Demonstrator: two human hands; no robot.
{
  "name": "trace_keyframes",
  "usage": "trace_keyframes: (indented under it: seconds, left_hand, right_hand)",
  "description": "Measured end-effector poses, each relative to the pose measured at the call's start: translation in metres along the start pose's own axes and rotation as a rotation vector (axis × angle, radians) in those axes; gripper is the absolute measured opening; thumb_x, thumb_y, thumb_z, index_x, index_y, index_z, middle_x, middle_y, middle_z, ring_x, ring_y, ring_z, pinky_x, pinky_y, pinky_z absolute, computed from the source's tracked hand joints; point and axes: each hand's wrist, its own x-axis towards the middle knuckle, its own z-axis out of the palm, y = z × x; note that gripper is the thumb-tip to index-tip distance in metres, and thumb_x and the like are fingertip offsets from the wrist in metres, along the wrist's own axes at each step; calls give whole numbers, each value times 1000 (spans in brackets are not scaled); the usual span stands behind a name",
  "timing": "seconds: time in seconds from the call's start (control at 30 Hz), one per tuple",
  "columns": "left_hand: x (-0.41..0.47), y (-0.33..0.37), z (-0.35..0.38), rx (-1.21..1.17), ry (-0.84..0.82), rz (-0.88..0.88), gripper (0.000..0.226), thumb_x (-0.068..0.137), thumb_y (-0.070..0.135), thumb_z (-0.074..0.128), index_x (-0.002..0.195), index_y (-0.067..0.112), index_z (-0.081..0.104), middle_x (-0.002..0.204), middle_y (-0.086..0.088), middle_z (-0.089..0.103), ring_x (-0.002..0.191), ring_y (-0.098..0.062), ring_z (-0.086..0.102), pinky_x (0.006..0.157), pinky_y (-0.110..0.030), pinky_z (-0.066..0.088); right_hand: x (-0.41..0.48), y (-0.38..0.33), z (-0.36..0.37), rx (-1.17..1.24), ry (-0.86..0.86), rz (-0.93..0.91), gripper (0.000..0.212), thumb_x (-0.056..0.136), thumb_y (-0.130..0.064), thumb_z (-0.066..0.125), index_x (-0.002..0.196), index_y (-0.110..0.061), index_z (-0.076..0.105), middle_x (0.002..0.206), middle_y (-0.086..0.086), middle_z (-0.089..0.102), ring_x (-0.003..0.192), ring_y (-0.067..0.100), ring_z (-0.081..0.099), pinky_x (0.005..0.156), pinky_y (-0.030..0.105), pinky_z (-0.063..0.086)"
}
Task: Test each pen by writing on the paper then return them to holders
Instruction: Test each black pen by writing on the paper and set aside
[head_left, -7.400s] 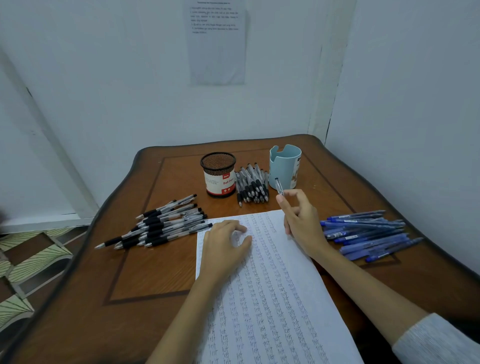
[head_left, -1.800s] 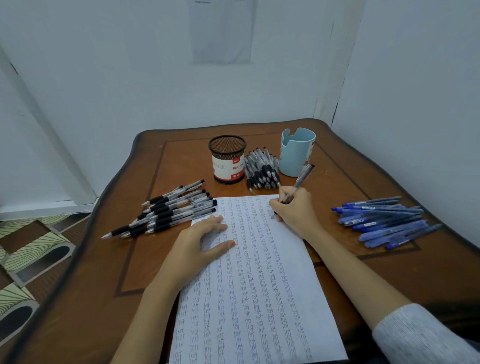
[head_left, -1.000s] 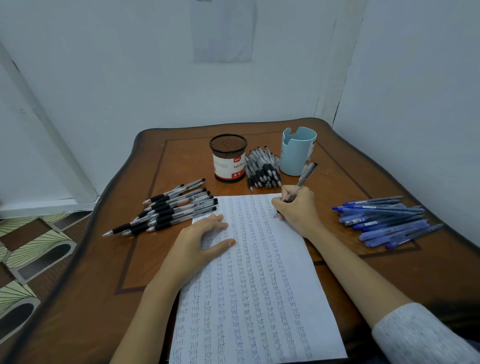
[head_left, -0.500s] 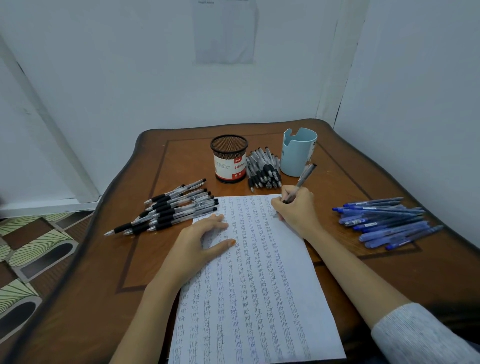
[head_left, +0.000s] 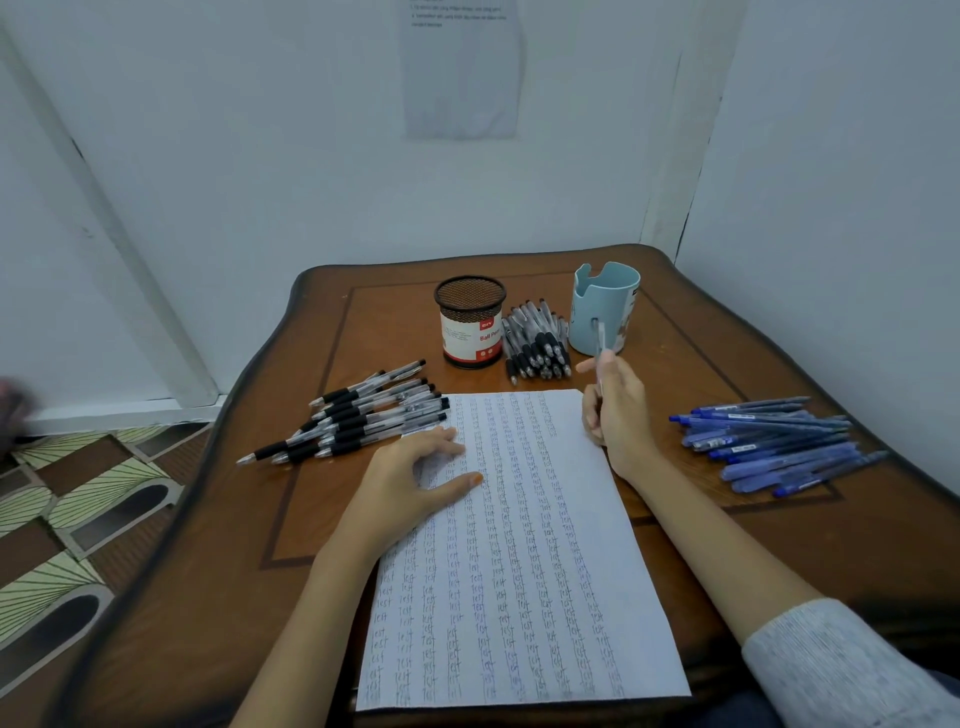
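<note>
Head — 2 holders (head_left: 470, 322) (head_left: 605, 306), 3 piles (head_left: 374, 415) (head_left: 537, 345) (head_left: 769, 447) (R hand (head_left: 618, 410): pen (head_left: 601, 338)).

A printed sheet (head_left: 460, 73) hangs on the pale wall (head_left: 260, 156) behind the brown wooden surface (head_left: 208, 597). To its left, the floor (head_left: 78, 519) shows green-and-brown patterned tiles.

Brown wooden tabletop (head_left: 234, 597) with a dark inlaid border line. Near centre: sheet of paper (head_left: 519, 571), covered in columns of handwriting. Left of it: heap of black-grip pens (head_left: 363, 421). Far centre: black mesh cup (head_left: 470, 322), upright. Just right of it, a small pile of black pens (head_left: 537, 345), then a light blue holder (head_left: 605, 306), upright. Right side: heap of blue pens (head_left: 769, 441).
</note>
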Motion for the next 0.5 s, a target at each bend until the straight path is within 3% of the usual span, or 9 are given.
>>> trace_keyframes:
  seconds: [0.17,0.23,0.3,0.4,0.5]
  left_hand:
    - [-1,1,-1,-2,-3,-7,45,67,52,74,105,27,70,127,9,61,119,5,51,102,-21,45]
    - [-1,1,-1,0,-3,-8,46,66,53,74,104,27,70,127,10,61,119,4,52,102,-24,45]
    - [-1,1,-2,-1,-2,-8,46,66,54,74,103,27,70,126,10,62,119,5,52,102,-25,45]
    - [-1,1,-2,-15,-6,-10,46,67,51,75,104,25,70,127,7,62,119,4,52,100,-21,46]
    - [-1,2,-2,-19,-8,-10,43,68,44,76,105,22,70,127,5,62,118,4,52,93,-8,43]
  right_hand:
    - [-8,-3,7,-77,-79,41,33,101,-29,47,102,-6,71,71,5,67,46,11,44,46,20,39]
    - [-11,-7,11,-57,-83,58,26,97,-28,54,109,-11,70,61,4,65,50,20,44,54,24,41]
    - [-14,-9,13,-59,-76,47,25,94,-31,59,108,-14,70,55,3,62,53,20,47,63,24,42]
    - [-20,-11,14,-95,-83,21,24,93,-35,59,101,-16,69,49,5,55,43,14,40,51,17,40]
    - [-23,-12,12,-163,-81,-5,18,93,-32,60,97,-16,67,46,3,54,41,14,40,45,23,37]
